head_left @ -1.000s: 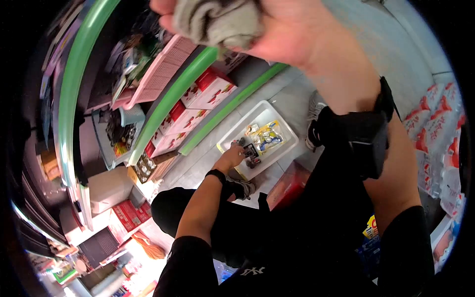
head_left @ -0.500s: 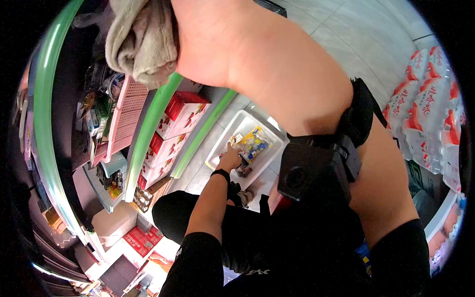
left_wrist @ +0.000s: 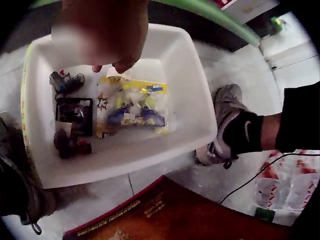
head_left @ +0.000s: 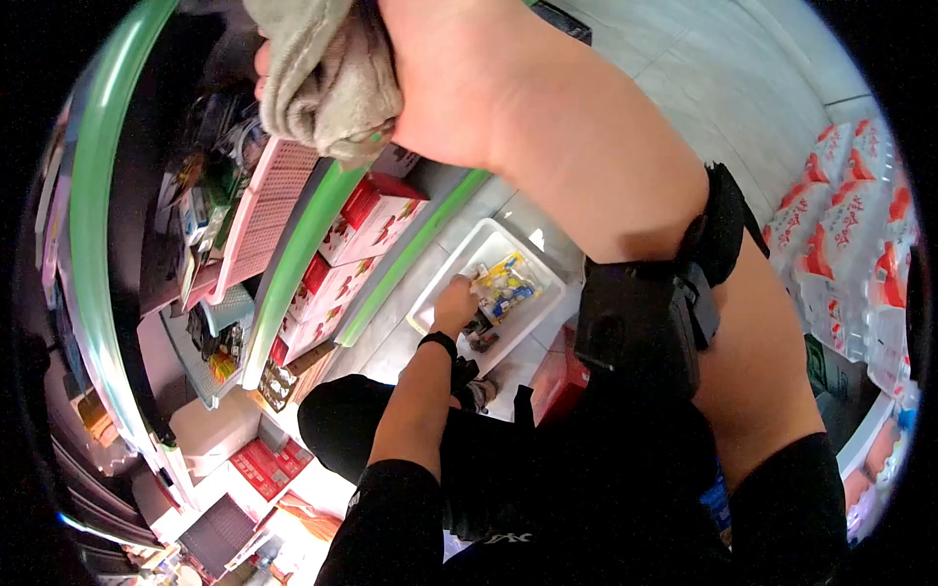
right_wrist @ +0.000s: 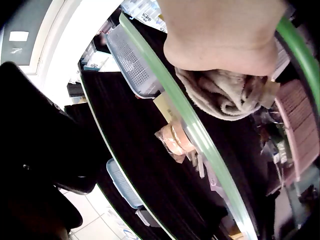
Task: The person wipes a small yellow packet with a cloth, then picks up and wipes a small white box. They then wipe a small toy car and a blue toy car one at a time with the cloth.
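My right hand holds a crumpled grey-beige cloth up beside the shelves. In the right wrist view the same cloth bunches beneath the hand's heel. Down over a white plastic bin is my left hand, fingers bent downward. Its fingertips stand right at the top edge of a clear, yellow-edged packet with blue and yellow pieces inside. I cannot tell whether they pinch it. Beside the packet lie a black square-framed piece and dark small objects, in the bin.
Shelves with green edge strips run along the left, bearing a pink basket and red-and-white boxes. Plastic-wrapped packs are stacked at the right. A red box stands near the bin, with a shoe beside it.
The right hand has swung left with the cloth, then slightly back to the right. The left hand has shifted from the dark objects toward the packet's top edge. The head view has turned a little.
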Motion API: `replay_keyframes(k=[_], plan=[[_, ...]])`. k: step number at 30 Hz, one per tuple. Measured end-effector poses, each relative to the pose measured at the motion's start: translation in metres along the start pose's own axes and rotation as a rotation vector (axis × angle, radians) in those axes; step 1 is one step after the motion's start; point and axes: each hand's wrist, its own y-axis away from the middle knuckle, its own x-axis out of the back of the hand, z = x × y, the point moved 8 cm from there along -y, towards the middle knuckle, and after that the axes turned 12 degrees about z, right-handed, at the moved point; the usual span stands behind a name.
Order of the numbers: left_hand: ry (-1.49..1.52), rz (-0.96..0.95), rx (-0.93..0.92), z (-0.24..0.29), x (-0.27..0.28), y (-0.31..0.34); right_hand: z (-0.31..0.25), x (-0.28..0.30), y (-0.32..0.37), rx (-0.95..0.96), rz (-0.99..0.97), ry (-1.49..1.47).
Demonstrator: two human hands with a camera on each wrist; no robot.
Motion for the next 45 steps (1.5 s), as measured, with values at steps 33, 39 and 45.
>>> replay_keyframes(k=[33, 39, 45], plan=[[1.486, 0.646, 0.136, 0.039, 0.346, 0.193, 0.206, -0.061, 0.06, 0.4, -0.472, 1.456], [1.65, 0.647, 0.094, 0.049, 0.348, 0.19, 0.213, -0.056, 0.057, 0.419, -0.438, 1.545], [1.66, 0.603, 0.025, 0.05, 0.345, 0.185, 0.211, -0.045, 0.05, 0.433, -0.383, 1.544]])
